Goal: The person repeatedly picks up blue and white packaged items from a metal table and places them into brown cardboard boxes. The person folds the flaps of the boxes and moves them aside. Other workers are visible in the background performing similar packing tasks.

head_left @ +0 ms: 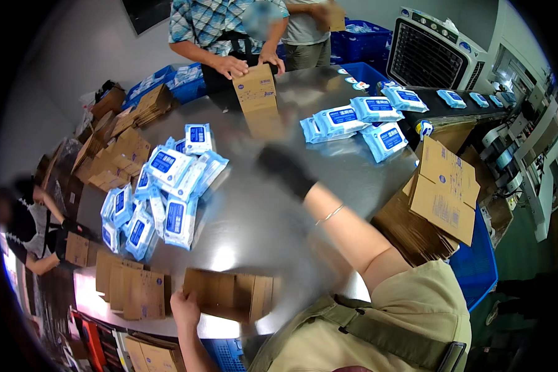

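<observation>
The left hand [185, 308] grips the side of an open-topped carton [223, 291] at the near edge of the bench [248, 217]; the right hand [283, 169], black-gloved, is too blurred to tell its opening. Blue-and-white packs [167, 186] lie heaped beyond the carton.

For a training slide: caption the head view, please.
Left hand holds an open carton; gloved right hand, blurred, extends over metal table between packet piles.

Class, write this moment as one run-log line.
left hand: holds open cardboard box | right hand: black-gloved, blurred, over metal table | wipes packs: piled left | co-worker's hands: on carton
</observation>
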